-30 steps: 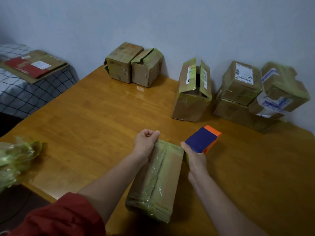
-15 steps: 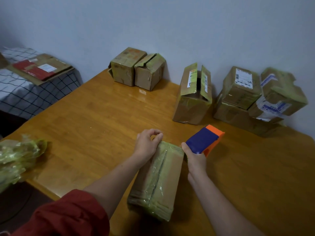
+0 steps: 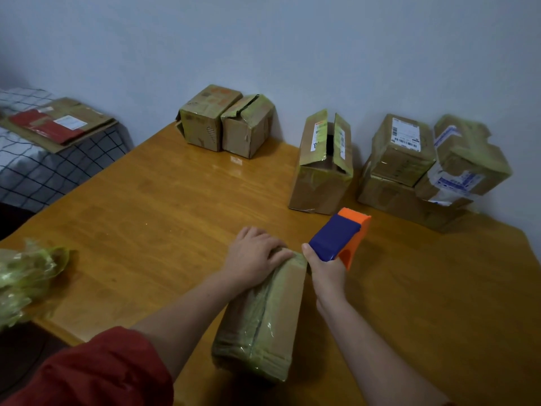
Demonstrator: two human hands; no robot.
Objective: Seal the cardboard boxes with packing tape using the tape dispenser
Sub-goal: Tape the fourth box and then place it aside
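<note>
Pressing down flat on the far end of the box (image 3: 263,315) with the left hand (image 3: 254,254), with fingers laid nearly straight over the top edge, clutching nothing, only pinning. Gripping the tape dispenser (image 3: 339,237) in the right hand (image 3: 325,271), with fingers wrapped tight round the orange handle and the blue body raised just beside the box's far right corner. Sitting near the front of the table (image 3: 146,215), between the two forearms, well apart from the open box (image 3: 322,165) and the others lined up along the wall. Looks like the finish of a strip, so smooth it down now: rub along the seam from the middle outward, keep the palm heavy to stop any sliding, fold any loose tail over the far edge and press it to the end face. Keep the dispenser's cutting edge clear of those left fingers. Lying lengthwise away from the body, with the long axis running near to far and the far end swung slightly right, aimed roughly toward the open box. Taped seam running the same way down the top. Dispenser's orange end pointing away and to the right.
</note>
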